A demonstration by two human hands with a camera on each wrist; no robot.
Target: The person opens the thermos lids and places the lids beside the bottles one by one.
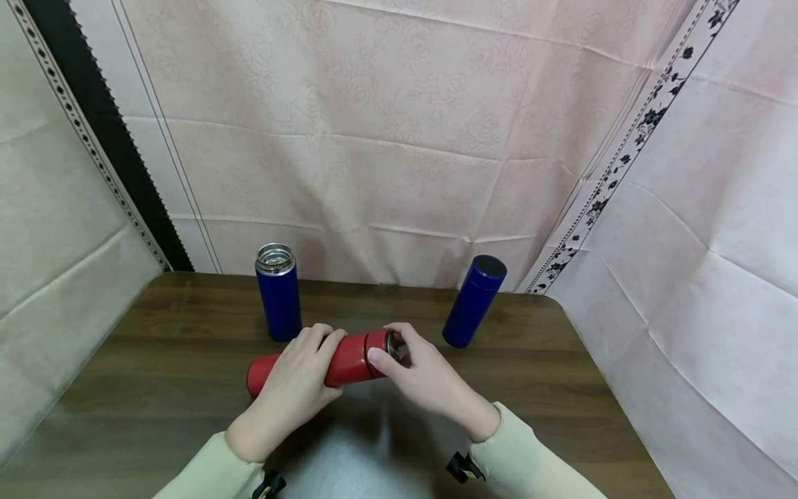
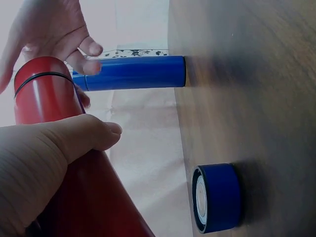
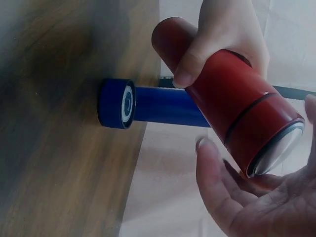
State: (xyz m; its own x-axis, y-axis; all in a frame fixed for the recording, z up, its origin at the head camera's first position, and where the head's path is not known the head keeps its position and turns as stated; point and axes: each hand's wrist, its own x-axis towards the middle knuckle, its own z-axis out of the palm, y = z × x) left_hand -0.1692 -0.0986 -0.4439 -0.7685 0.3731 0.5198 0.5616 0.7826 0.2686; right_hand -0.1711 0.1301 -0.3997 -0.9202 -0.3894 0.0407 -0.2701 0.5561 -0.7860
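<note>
My left hand (image 1: pixel 302 378) grips a red thermos flask (image 1: pixel 352 360) around its body, holding it tilted over the table. At its lidded end, my right hand (image 1: pixel 424 371) curves around the red cap (image 3: pixel 266 131) with relaxed, spread fingers. In the right wrist view the thumb stands apart from the cap, whose silver top faces the palm. A lidless blue flask (image 1: pixel 279 294) with a bare metal neck stands behind my left hand. The blue cap (image 2: pixel 217 198) lying on the table shows in both wrist views; the hands hide it from the head view.
A second blue flask (image 1: pixel 474 301), its lid on, stands toward the back right. The wooden table (image 1: pixel 125 388) has pale cloth hangings (image 1: pixel 386 138) behind it and at both sides.
</note>
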